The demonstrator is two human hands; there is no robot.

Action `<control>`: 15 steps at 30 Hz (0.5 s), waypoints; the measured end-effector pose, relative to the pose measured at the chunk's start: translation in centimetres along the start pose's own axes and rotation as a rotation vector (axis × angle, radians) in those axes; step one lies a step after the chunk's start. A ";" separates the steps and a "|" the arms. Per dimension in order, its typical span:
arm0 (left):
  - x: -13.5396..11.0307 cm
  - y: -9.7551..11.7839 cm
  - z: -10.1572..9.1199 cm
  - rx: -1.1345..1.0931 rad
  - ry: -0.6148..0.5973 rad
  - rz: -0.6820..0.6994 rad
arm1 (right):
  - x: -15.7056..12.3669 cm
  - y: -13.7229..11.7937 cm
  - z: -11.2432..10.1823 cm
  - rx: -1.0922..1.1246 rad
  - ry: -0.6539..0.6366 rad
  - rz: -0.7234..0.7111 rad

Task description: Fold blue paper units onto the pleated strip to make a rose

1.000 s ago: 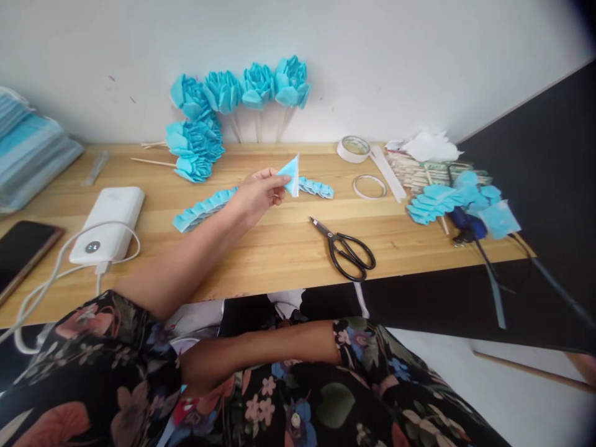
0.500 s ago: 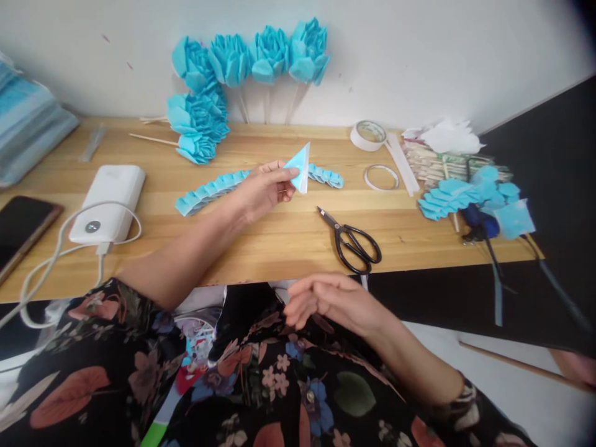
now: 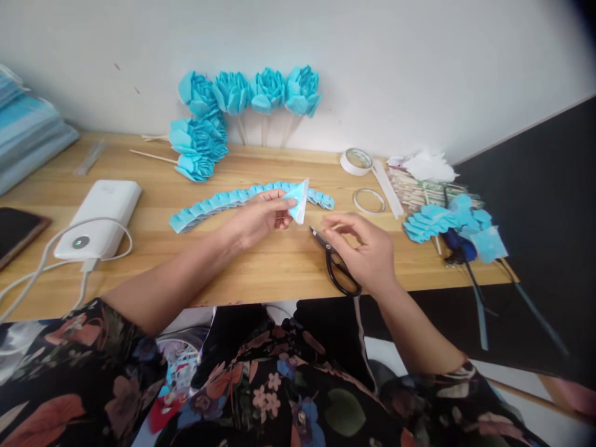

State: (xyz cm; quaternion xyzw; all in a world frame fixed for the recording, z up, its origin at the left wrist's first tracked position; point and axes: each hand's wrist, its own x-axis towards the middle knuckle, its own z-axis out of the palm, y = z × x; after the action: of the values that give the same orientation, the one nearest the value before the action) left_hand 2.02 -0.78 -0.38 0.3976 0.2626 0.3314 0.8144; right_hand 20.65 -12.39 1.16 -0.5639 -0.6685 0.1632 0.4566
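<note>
My left hand (image 3: pixel 265 214) pinches a folded light-blue triangle (image 3: pixel 295 205) with a whitish edge, held over the bench. To its right, my right hand (image 3: pixel 365 251) hovers with curved fingers, thumb and forefinger a little apart, and nothing shows in it. Its fingertips point at the triangle without touching it. Black-handled scissors (image 3: pixel 343 276) lie under my right hand, which covers part of them; their tips point up and left. Behind my left hand, a curved row of folded blue pieces (image 3: pixel 214 203) runs along the bench, partly hidden by the hand and the triangle.
Blue flowers on sticks (image 3: pixel 267 90) lean at the wall, with more piled beside them. A tape roll (image 3: pixel 356 161), a thin ring (image 3: pixel 369 200), bundled sticks (image 3: pixel 410 189) and blue petals (image 3: pixel 431 222) lie rightward. Leftward are a white power bank (image 3: pixel 100 217), cable and phone (image 3: pixel 18 233).
My right hand has risen from below the bench edge to above the scissors, close to the triangle. My left hand still holds the triangle. The camera view has tilted upward.
</note>
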 end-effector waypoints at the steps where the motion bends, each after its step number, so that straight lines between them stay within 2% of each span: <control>1: 0.0 -0.1 0.0 -0.013 -0.007 0.000 | 0.9 0.6 0.0 -0.099 0.011 -0.119; 4: -0.1 -0.2 0.1 -0.032 -0.012 -0.004 | 3.3 2.2 0.4 -0.258 -0.017 -0.412; 7: -0.2 -0.2 0.1 -0.046 0.006 -0.001 | 5.1 3.1 1.1 -0.297 -0.054 -0.585; 10: -0.3 -0.1 0.2 -0.066 0.029 0.014 | 6.3 3.5 1.7 -0.286 -0.082 -0.663; 15: -0.2 -0.1 0.1 -0.092 0.084 0.021 | 7.6 4.1 2.6 -0.222 -0.060 -0.691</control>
State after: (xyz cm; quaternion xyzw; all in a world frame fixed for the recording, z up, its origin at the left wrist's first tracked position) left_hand 2.01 -0.98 -0.39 0.3482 0.2770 0.3679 0.8165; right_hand 21.47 -3.54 0.05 -0.3459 -0.8463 -0.0579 0.4011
